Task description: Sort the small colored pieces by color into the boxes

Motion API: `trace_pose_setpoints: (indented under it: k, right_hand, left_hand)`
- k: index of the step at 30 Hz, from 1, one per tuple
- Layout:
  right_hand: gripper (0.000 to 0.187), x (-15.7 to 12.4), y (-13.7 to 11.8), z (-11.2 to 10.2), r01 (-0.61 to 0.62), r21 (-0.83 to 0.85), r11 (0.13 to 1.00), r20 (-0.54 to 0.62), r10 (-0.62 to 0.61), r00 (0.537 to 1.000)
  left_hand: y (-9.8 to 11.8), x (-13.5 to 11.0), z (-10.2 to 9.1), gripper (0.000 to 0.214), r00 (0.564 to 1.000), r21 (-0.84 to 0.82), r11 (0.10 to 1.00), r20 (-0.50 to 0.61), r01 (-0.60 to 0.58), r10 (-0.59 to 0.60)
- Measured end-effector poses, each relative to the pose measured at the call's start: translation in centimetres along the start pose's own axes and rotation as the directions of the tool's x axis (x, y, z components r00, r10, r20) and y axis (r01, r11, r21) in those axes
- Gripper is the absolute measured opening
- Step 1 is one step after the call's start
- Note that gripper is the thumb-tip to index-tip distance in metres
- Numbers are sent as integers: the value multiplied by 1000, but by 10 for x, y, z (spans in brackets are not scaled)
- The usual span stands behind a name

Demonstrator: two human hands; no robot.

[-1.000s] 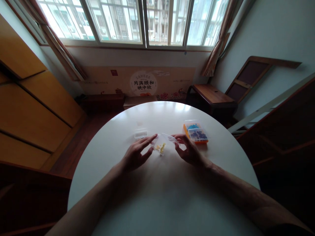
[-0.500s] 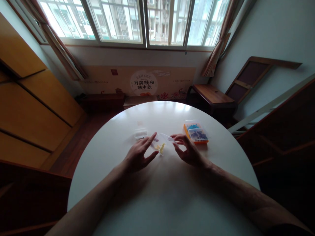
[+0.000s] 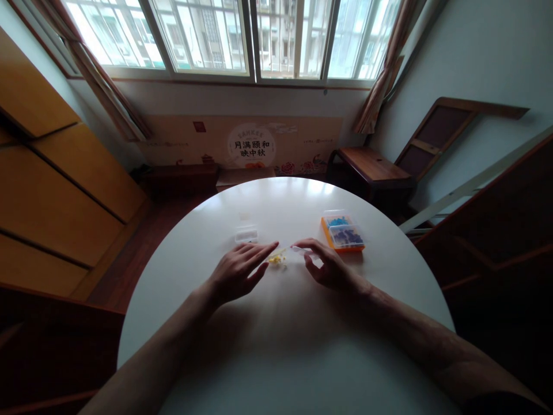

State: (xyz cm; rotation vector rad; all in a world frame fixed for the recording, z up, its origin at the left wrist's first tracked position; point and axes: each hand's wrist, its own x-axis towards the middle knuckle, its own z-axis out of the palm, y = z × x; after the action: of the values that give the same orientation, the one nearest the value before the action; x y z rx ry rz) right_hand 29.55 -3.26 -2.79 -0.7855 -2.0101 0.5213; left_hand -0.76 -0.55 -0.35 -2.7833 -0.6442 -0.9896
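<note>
A small heap of yellow pieces (image 3: 275, 260) lies on the white round table (image 3: 294, 369) between my hands. My left hand (image 3: 237, 271) is just left of the heap, its fingers stretched out and thumb apart, with nothing gripped. My right hand (image 3: 330, 268) pinches a see-through plastic piece (image 3: 302, 250), low over the table to the right of the yellow pieces; whether it is a small box or a bag I cannot make out.
Beyond my right hand stands an orange case (image 3: 349, 249) with clear lids raised, holding blue pieces (image 3: 339, 221) and purple pieces (image 3: 349, 237). A small clear box (image 3: 246, 235) sits behind my left hand. Farther back is a wooden chair (image 3: 371, 164).
The see-through plastic piece has been lowered and turned in my right hand. The yellow pieces have gone from inside or against it to a heap on the table. My left hand has shifted slightly left.
</note>
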Motion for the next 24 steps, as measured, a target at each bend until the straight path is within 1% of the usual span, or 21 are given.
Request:
trace_pose_setpoints:
  k: [4, 9, 12, 14, 16, 18, 20, 22, 24]
  right_hand:
    - [47, 1, -1, 0, 6, 69, 998, 6, -6, 1000]
    - [48, 0, 1, -2, 40, 38, 998, 4, -41, 999]
    - [50, 1, 0, -3, 49, 19, 999, 4, -49, 999]
    - [48, 1, -1, -3, 67, -3, 998, -4, -67, 998]
    - [42, 2, -3, -3, 80, -31, 996, -37, -81, 996]
    - [32, 3, -5, -2, 69, -75, 995, -106, -77, 991]
    - [20, 4, -6, -1, 26, -138, 990, -214, -55, 975]
    - [12, 6, -5, -1, -30, -186, 982, -312, -30, 950]
    - [11, 11, -5, -4, -64, -209, 976, -364, -16, 931]
  left_hand:
    - [-1, 0, -2, 74, 999, 9, 999, 28, -41, 40]
    - [-3, 0, -6, 75, 995, 24, 997, 73, -73, 71]
    - [-3, 1, -7, 76, 993, 15, 996, 81, -88, 87]
    - [-3, 0, -5, 74, 995, -6, 997, 70, -71, 71]
    - [-2, -1, -2, 71, 1000, -38, 999, 15, -16, 16]
    - [1, -4, 1, 66, 995, -101, 992, -55, 79, -85]
    - [3, -5, 4, 60, 969, -193, 960, -99, 205, -227]
    - [6, -5, 7, 54, 927, -320, 894, -100, 313, -361]
    - [9, -4, 11, 51, 895, -485, 798, -68, 357, -441]
